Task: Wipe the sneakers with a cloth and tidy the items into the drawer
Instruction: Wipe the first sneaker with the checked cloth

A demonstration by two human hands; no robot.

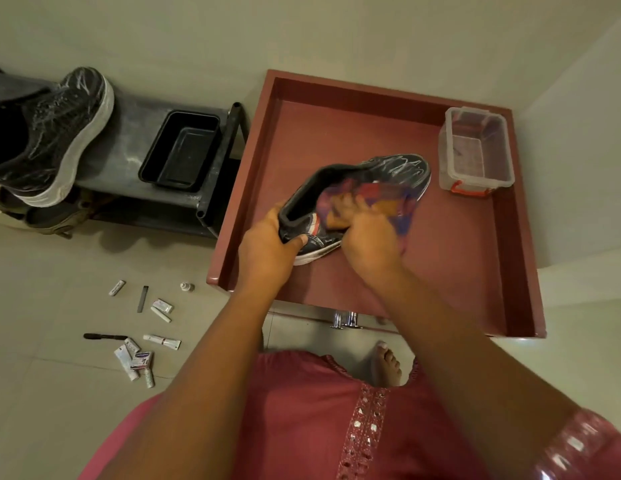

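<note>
a: where's the sneaker (399, 168) now?
b: over the open drawer (520, 244). her left hand (267, 247) curls round its heel, thumb on the side. the right hand (366, 233) bunches a plaid cloth (388, 199) against the upper, fingers curled into it
a: and the boxes?
b: clear tub (475, 150) in the drawer's far corner, contents hard to tell. black tray (181, 150) on the rack (125, 147) beside the second sneaker (49, 133)
</note>
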